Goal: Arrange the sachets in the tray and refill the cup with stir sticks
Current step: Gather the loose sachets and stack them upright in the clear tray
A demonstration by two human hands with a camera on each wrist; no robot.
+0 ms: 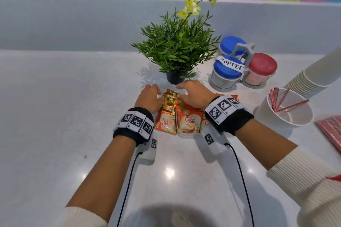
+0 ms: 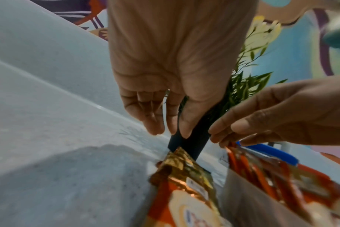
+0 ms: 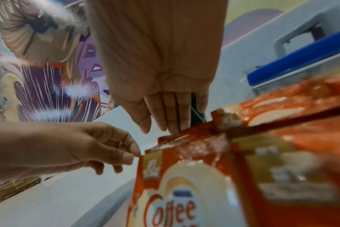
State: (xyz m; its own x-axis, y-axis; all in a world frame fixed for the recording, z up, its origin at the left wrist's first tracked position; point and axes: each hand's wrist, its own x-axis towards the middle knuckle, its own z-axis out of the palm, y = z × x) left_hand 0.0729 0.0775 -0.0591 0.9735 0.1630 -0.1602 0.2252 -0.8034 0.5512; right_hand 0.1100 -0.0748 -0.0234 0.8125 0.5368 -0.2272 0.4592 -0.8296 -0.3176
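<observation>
Hovering over sachets (image 1: 173,116), left hand (image 1: 149,97) released, right hand (image 1: 193,96) fingertips touching pack tops; risk: nudging plant pot (image 1: 174,77) at 12 o'clock.

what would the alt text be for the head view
Both hands, left hand and right hand, reach over orange Coffee-mate sachets on a white counter, before a potted plant. At right, a paper cup holds a few stir sticks.

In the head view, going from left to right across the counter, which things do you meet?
Left hand → sachets → right hand → jar caddy labelled COFFEE → cup holding a few stir sticks.
</observation>
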